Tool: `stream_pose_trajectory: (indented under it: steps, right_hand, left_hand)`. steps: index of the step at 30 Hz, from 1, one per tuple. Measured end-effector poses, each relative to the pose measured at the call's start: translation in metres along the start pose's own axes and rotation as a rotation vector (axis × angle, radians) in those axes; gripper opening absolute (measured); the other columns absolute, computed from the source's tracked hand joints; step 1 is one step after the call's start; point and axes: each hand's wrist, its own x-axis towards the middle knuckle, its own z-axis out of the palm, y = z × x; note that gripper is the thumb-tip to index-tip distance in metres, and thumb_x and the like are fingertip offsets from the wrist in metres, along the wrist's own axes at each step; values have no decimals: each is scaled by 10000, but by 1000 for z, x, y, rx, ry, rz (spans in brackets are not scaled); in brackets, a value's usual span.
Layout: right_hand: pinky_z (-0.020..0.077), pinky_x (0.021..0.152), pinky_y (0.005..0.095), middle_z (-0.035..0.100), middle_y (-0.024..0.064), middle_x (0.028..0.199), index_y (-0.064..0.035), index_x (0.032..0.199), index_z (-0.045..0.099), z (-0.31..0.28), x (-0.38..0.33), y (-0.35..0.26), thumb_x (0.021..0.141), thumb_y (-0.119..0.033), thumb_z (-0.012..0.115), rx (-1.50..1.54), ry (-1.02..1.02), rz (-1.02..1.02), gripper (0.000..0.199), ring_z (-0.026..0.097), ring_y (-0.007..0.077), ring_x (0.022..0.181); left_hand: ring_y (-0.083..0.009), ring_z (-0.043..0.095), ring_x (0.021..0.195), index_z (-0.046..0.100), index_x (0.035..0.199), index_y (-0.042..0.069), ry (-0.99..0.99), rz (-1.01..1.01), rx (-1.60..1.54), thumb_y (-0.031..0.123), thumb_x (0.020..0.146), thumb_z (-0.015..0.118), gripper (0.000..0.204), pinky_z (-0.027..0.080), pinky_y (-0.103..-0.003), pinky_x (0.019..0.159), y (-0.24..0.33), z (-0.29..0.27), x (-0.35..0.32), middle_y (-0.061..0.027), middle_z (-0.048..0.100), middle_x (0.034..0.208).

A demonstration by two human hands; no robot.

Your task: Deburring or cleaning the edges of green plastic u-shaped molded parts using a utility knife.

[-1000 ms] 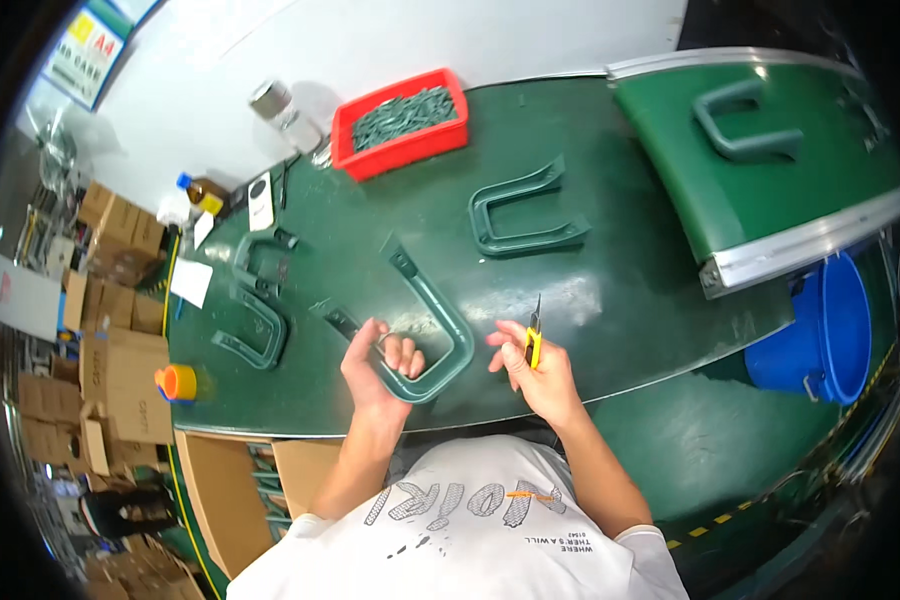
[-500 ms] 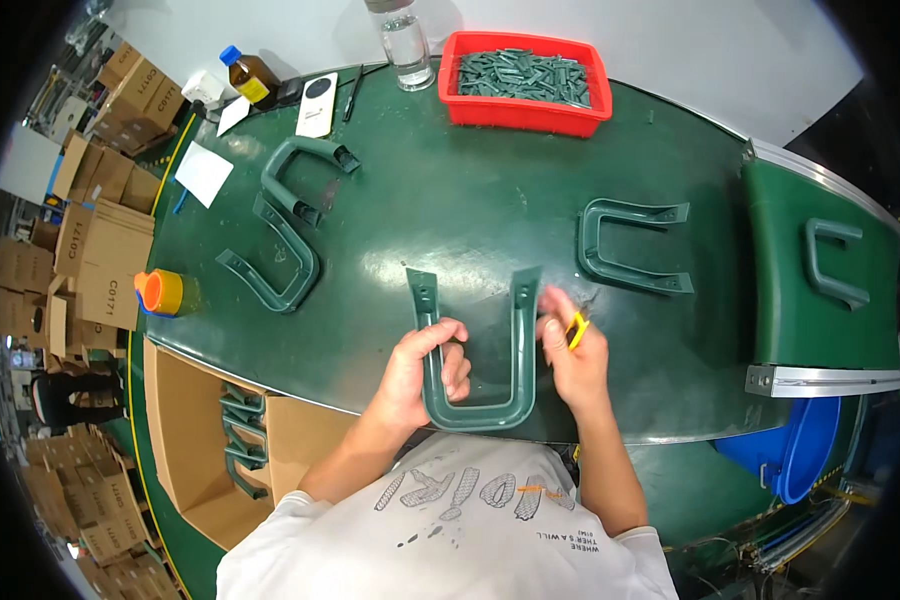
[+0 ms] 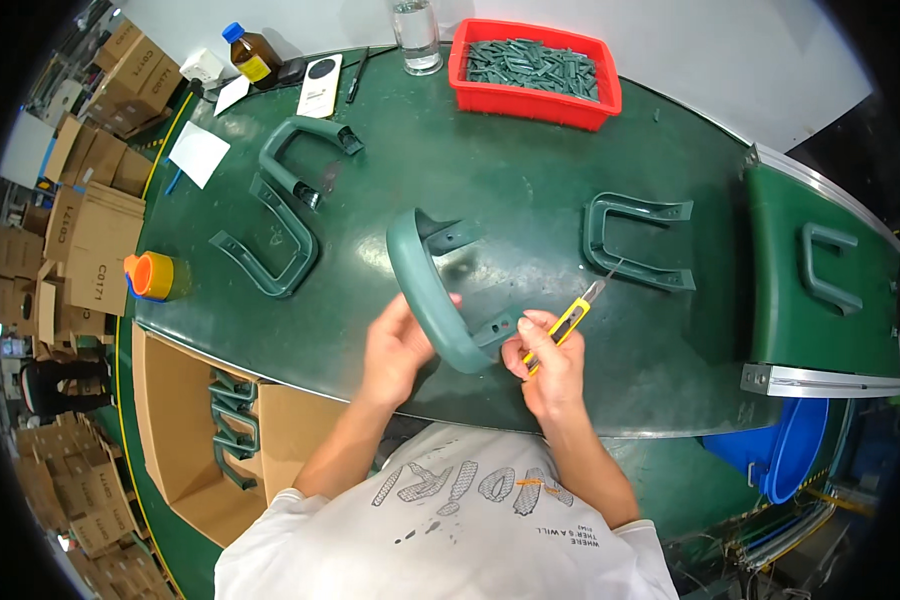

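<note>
A green U-shaped plastic handle is held up in front of me, tilted, its curved bar to the left and its two holed ends pointing right. My left hand grips the lower part of the bar from the left, with some fingers hidden behind it. In my right hand is a yellow utility knife, its blade pointing up and to the right. The right thumb and fingertips also touch the handle's lower end. Another green handle lies on the table at the right, just beyond the blade tip.
Two more handles lie at left on the green table. A red bin of green plastic pieces stands at the back. An orange-yellow tape roll sits at the left edge. Below are a carton with handles and a blue bin.
The handle has turned from an upright U to tilted with its ends rightward, and it has risen. My right hand has come in to touch its end, the knife now pointing up-right.
</note>
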Motion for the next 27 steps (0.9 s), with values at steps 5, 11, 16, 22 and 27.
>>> stream_pose_trajectory:
  steps: [5, 11, 16, 22, 27]
  right_hand:
    - [357, 451, 216, 610, 81, 714, 14, 1047, 547, 10, -14, 17, 927, -160, 568, -147, -8, 23, 212, 500, 85, 531]
    - [354, 480, 207, 564, 35, 686, 2, 1110, 547, -12, -23, -18, 945, -356, 527, -721, -261, -137, 394, 486, 84, 535]
    - [410, 520, 266, 526, 69, 649, 13, 1034, 636, 0, -31, -36, 875, -229, 625, -1254, -266, -704, 290, 505, 155, 537]
    - [380, 421, 306, 512, 41, 600, -43, 944, 685, 10, -36, -48, 761, -174, 724, -1467, -351, -780, 228, 500, 179, 487]
    - [357, 406, 311, 469, 29, 558, -57, 893, 695, 12, -34, -43, 753, -191, 733, -1479, -334, -837, 198, 472, 171, 462]
  left_hand:
    - [-200, 585, 1049, 541, 1167, -29, -129, 338, 502, 78, 761, 747, 468, 482, -327, 868, -16, 4, -8, -135, 606, 1156]
    - [-211, 616, 944, 564, 1058, -43, -108, 351, 284, 71, 838, 664, 267, 504, -329, 818, 0, -14, -9, -148, 635, 1047]
    - [-233, 613, 924, 530, 1105, -39, -176, 327, 444, 119, 830, 684, 352, 513, -344, 790, 25, -18, -13, -151, 623, 950]
    - [-248, 620, 869, 559, 1057, -30, -244, 464, 577, 141, 825, 693, 317, 515, -338, 724, 34, -19, -14, -151, 623, 913]
    - [-243, 622, 838, 575, 1015, -35, -233, 418, 576, 172, 810, 712, 322, 513, -337, 693, 38, -17, -17, -146, 627, 863]
